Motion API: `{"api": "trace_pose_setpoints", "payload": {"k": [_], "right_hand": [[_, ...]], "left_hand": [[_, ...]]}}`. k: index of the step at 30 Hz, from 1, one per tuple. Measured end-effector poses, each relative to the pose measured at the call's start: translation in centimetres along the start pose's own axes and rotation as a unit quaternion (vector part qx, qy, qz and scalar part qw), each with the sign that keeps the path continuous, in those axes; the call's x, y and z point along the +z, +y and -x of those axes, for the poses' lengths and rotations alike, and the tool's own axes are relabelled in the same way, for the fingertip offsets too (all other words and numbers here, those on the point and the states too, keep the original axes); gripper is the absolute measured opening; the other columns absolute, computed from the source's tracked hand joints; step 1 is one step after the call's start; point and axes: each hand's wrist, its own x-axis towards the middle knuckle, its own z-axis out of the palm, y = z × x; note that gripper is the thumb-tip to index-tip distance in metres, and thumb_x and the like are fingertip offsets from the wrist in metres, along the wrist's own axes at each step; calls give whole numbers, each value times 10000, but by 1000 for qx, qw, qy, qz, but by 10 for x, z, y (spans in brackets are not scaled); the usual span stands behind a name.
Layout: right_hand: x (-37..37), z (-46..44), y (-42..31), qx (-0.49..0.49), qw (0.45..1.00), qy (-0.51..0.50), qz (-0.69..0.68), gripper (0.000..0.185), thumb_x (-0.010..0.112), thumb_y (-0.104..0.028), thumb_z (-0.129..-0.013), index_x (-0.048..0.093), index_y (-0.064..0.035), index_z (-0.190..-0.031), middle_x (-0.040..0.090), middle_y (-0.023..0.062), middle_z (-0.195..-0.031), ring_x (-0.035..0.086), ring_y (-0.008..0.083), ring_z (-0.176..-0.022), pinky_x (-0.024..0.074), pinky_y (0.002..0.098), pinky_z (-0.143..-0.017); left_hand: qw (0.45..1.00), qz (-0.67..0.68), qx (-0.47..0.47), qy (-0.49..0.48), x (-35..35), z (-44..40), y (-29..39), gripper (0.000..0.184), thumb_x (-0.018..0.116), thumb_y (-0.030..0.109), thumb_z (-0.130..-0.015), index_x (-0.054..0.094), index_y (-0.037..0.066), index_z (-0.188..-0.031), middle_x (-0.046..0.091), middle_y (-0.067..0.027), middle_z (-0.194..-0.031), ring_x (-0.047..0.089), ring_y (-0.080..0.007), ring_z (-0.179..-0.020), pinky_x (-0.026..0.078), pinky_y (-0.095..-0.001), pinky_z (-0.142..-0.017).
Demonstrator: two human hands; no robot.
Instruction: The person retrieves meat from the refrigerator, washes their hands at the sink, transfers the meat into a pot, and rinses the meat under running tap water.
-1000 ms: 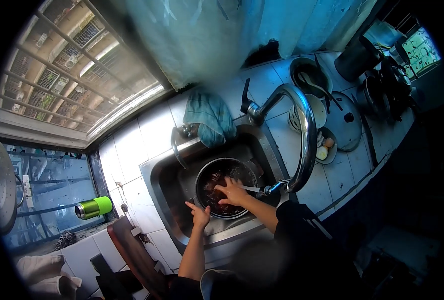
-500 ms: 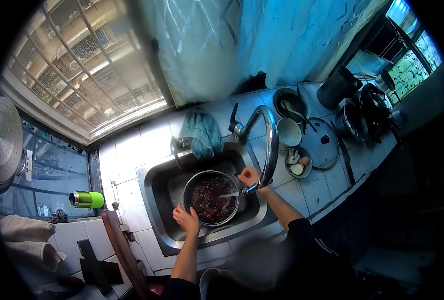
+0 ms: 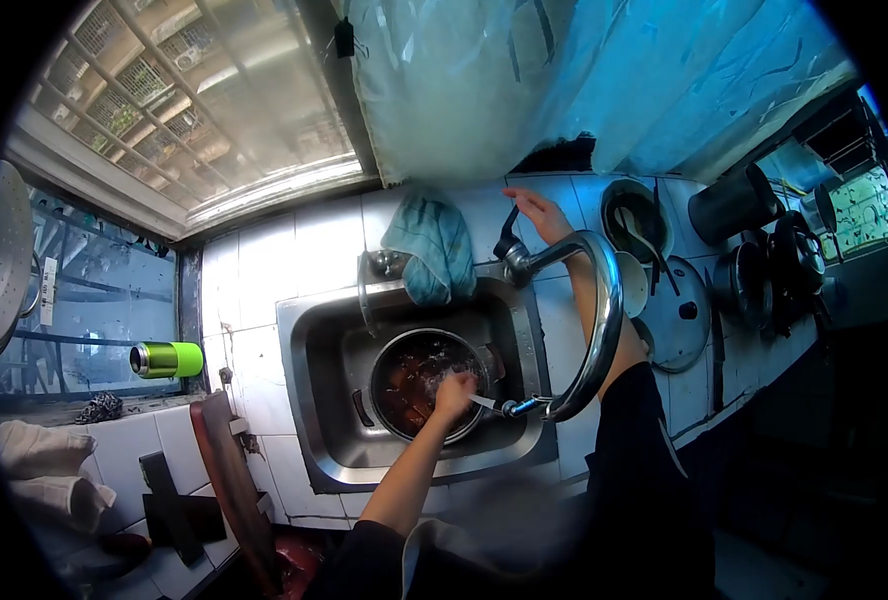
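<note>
A dark pot point(image 3: 373, 395) of reddish-brown liquid with dark pieces stands in the steel sink point(image 3: 299, 400). My left hand point(image 3: 454, 393) reaches into it, where water runs from the faucet point(image 3: 610, 300); its fingertips are lost in the splashing liquid, so their pose is unclear. Behind the faucet, my right hand point(image 3: 542, 215) is at the upright faucet lever point(image 3: 509, 235). Its fingers are stretched out, touching or very near the lever's tip, not wrapped round it.
A teal cloth point(image 3: 429, 245) hangs over the sink's back edge. To the right are a bowl with utensils point(image 3: 636, 215), a white bowl point(image 3: 629, 285), a glass lid point(image 3: 689, 315) and dark pots point(image 3: 744, 280). A green bottle point(image 3: 169, 360) lies left, near a wooden board point(image 3: 222, 480).
My left hand has moved from the pot's rim into the pot. My right hand has gone from beside the pot up to the faucet lever. The view has shifted slightly.
</note>
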Motion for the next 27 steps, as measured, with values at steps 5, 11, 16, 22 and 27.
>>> {"api": "trace_pose_setpoints", "payload": {"k": [5, 11, 16, 22, 27], "right_hand": [[-17, -12, 11, -244, 893, -71, 372, 153, 564, -182, -789, 646, -94, -883, 609, 76, -912, 526, 245, -795, 415, 345, -736], [-31, 30, 2, -344, 862, -14, 372, 226, 550, -140, -796, 598, -66, -1004, 589, 107, -997, 537, 250, -848, 407, 371, -792], [-15, 112, 21, -168, 935, 244, 197, 208, 492, -126, -858, 560, -48, -1039, 601, 83, -842, 567, 157, -765, 456, 254, -695], [73, 238, 103, -40, 984, 111, 133, 138, 520, -35, -801, 563, 14, -922, 591, 118, -824, 587, 185, -719, 464, 262, -636], [115, 264, 214, 126, 982, 100, 102, 381, 506, -36, -804, 451, -34, -1181, 540, 150, -1081, 542, 216, -954, 430, 284, -826]], "left_hand": [[1000, -25, 10, 10, -12, 13, 0, 249, 459, 175, -802, 613, 34, -938, 602, -199, -840, 584, -330, -803, 451, -381, -742], [924, -125, 89, 349, -63, 53, -20, 342, 518, -1, -670, 537, 27, -1010, 492, -154, -1006, 445, -326, -962, 358, -380, -864], [861, -138, -163, 462, -91, 65, -95, 576, 614, 136, -696, 358, -31, -1184, 422, -219, -1083, 387, -340, -1053, 297, -416, -926], [835, 455, -276, 136, -122, 62, -131, 280, 646, 301, -746, 458, 117, -649, 457, 23, -522, 427, -72, -440, 320, -188, -421], [843, 442, -290, 95, -122, 71, -120, 281, 664, 290, -741, 450, 107, -746, 488, 11, -584, 495, -114, -549, 399, -239, -555]]}}
